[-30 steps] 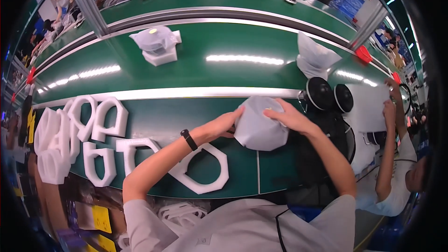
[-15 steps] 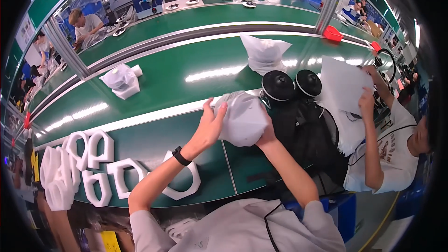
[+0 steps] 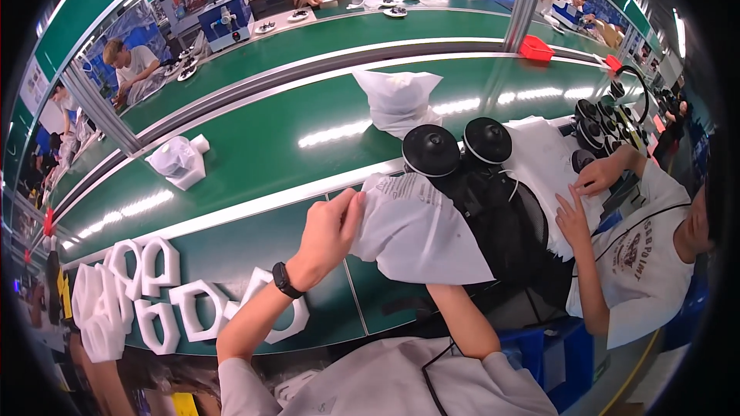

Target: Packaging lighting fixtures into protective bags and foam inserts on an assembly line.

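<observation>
The soft, milky-white plastic bag (image 3: pixel 416 231) is up in front of the wearer, above the dark green table (image 3: pixel 247 243), and it looks partly handled rather than finished: its left part bulges while a loose, pointed corner hangs flat at lower right, and what it contains cannot be made out. The left hand (image 3: pixel 327 233) has its fingers curled in tight, pinching the bag's upper left edge; the right hand is hidden by the film, with only the right forearm (image 3: pixel 462 320) showing below, so I cannot tell how far it is spread or what it grips. On the smooth, glossy green belt (image 3: pixel 262 150) beyond, one clear-bagged rounded piece (image 3: pixel 173 158) sits on a white foam block (image 3: pixel 191 179), apparently complete, and a whitish, peaked plastic bundle (image 3: pixel 397 104) stands farther right. Two glossy black domes with thin pale rims (image 3: pixel 430 150) remain unbagged beside limp black fabric (image 3: pixel 501 219). At left, a stack of thick, matte white foam frames (image 3: pixel 100 339) and several loose angular foam rings (image 3: pixel 181 298) lie apart from any dome, seemingly unused. To the right, a co-worker's hands (image 3: pixel 572 219) are at thin white sheets (image 3: pixel 532 150), which lie slightly rumpled.
</observation>
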Available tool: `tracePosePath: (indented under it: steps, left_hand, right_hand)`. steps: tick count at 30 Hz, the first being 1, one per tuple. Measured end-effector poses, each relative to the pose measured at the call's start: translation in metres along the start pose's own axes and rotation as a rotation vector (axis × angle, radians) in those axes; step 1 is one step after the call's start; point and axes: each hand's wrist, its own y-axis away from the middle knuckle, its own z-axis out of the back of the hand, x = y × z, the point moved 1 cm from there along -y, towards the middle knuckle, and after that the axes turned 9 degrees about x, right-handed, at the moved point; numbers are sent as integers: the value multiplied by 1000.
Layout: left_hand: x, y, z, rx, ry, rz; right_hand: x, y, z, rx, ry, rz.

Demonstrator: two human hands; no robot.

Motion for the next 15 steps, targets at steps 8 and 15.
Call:
tracePosePath:
  steps: [8,15]
  left_hand:
    - [18,-21,-3,209,577,298]
    - [34,-11,-25,815,941,590]
  right_hand:
    - [27,6,10,-68,554,-25]
    - [44,1,19,-54,493,37]
